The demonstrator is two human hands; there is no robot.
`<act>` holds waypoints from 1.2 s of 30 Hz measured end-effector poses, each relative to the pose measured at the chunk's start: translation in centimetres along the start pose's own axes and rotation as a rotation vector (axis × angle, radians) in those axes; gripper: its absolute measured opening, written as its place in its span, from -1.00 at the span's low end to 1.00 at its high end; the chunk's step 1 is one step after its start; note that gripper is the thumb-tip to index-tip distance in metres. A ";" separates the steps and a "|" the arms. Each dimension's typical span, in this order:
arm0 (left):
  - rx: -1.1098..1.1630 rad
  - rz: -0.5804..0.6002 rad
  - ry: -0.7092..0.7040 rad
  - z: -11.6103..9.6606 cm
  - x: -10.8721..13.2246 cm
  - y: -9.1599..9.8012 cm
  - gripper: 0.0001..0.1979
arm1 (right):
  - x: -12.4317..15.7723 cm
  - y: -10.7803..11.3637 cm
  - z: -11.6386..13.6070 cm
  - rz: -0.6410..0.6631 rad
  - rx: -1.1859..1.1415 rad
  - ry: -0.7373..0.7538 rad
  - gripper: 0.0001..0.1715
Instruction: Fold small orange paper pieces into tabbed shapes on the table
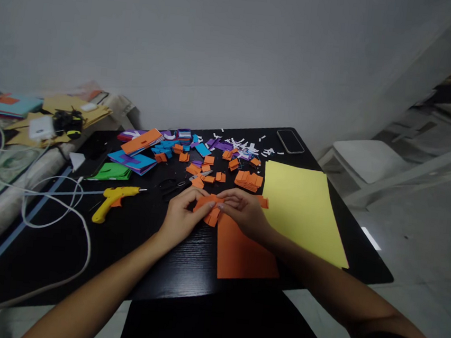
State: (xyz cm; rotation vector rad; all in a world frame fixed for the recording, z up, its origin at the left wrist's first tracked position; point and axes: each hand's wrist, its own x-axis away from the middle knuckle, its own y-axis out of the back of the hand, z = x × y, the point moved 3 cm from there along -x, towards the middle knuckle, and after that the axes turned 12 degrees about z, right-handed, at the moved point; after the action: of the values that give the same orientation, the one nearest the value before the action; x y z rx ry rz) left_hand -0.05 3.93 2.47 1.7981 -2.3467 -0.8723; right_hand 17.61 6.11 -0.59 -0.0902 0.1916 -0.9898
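Observation:
Near the middle of the black table, my left hand (184,211) grips a small folded orange paper piece (212,216) between thumb and fingers. My right hand (244,212) pinches the same piece from the other side, its fingers partly covering it. Under my right wrist lies an orange paper sheet (241,255). Several small folded orange papers (209,160) are scattered just beyond my hands, with a stack of orange strips (249,180) to their right. Beside my left hand are black-handled scissors (173,188), their blades among the orange pieces.
A yellow hot glue gun (116,200) lies left, with a white cable (87,235) looping around it. Yellow sheets (301,208) cover the table's right side, below a phone (291,142). White paper scraps (247,149) and colored paper stacks (132,161) sit farther back. A white stool (364,160) stands right.

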 end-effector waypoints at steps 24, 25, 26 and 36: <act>-0.040 -0.042 0.016 0.7 0.2 0.5 -0.85 | -0.1 0.2 0.6 -0.044 0.057 -0.012 -0.64; -0.038 -0.044 0.014 0.7 0.2 0.5 -0.85 | -0.1 0.2 0.6 -0.051 0.059 -0.017 -0.64; -0.034 -0.046 0.010 0.6 0.2 0.5 -0.85 | -0.1 0.3 0.5 -0.058 0.058 -0.020 -0.65; -0.042 0.005 0.005 0.5 0.2 0.5 -0.86 | 0.1 0.3 0.6 -0.075 0.043 -0.022 -0.71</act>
State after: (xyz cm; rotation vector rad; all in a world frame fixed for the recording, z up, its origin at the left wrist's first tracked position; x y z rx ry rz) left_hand -0.76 4.04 2.28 1.7762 -2.3106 -0.9082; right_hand 18.03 6.13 -0.08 -0.0696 0.1471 -1.0663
